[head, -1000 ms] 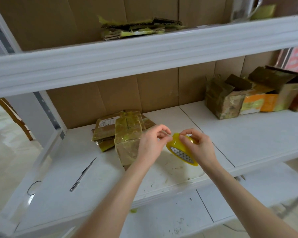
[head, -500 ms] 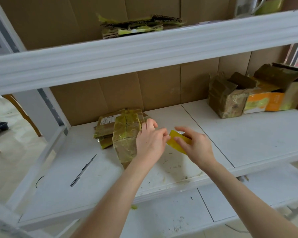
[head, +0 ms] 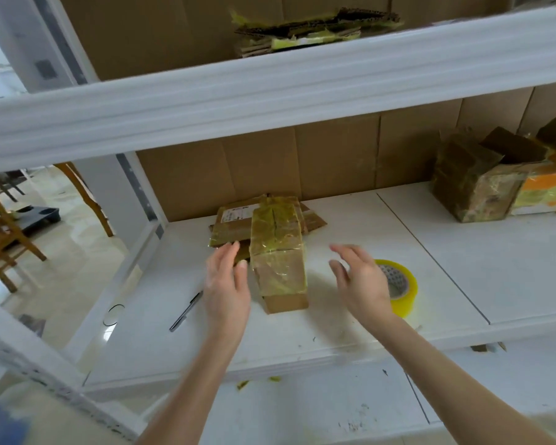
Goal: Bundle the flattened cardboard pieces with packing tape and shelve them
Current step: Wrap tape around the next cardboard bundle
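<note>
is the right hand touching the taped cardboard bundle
Apart. The head view shows bare white shelf between the right hand and the taped cardboard bundle.

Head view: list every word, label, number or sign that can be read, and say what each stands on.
Nothing here can be read as text.
The white label on the flattened cardboard piece: printed lines, too blurred to read.
The tape roll, inner core: a dotted pattern, no legible words.
The orange box: any printing is too blurred to read.
</note>
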Demonstrator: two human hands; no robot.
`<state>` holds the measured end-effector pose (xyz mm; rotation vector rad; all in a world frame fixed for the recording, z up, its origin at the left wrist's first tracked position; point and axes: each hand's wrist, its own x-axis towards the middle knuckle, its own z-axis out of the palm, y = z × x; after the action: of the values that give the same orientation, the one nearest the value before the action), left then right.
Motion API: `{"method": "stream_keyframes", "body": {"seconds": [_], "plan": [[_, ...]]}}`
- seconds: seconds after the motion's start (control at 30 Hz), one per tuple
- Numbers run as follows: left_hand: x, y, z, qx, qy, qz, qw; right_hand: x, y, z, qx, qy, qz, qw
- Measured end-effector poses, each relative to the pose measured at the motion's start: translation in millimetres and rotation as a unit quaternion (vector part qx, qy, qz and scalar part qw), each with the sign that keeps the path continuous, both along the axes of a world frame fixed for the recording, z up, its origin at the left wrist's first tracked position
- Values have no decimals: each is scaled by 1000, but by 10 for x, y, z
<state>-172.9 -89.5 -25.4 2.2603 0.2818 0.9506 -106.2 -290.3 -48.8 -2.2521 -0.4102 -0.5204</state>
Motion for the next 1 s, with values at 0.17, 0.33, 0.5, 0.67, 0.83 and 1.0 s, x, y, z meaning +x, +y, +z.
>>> {"method": "stream_keyframes", "body": {"seconds": [0.17, 0.33, 0.5, 0.67, 0.83, 1.0], "plan": [[236, -235, 25, 89, 65, -77, 991, -61, 694, 191, -35, 24, 99, 994], [312, -148, -92, -75, 107, -75, 989, 18, 776, 48, 61, 111, 63, 990], [373, 15, -133, -78, 103, -60, 990, 132, 766, 75, -1, 74, -34, 997], [379, 148, -189, -166, 58, -128, 976, 200, 622, -25, 241, 153, 63, 956], [348, 238, -245, -249, 74, -205, 944, 229, 566, -122, 375, 204, 148, 892], [327, 239, -272, -294, 85, -233, 923, 195, 587, -156, 377, 208, 140, 891]]}}
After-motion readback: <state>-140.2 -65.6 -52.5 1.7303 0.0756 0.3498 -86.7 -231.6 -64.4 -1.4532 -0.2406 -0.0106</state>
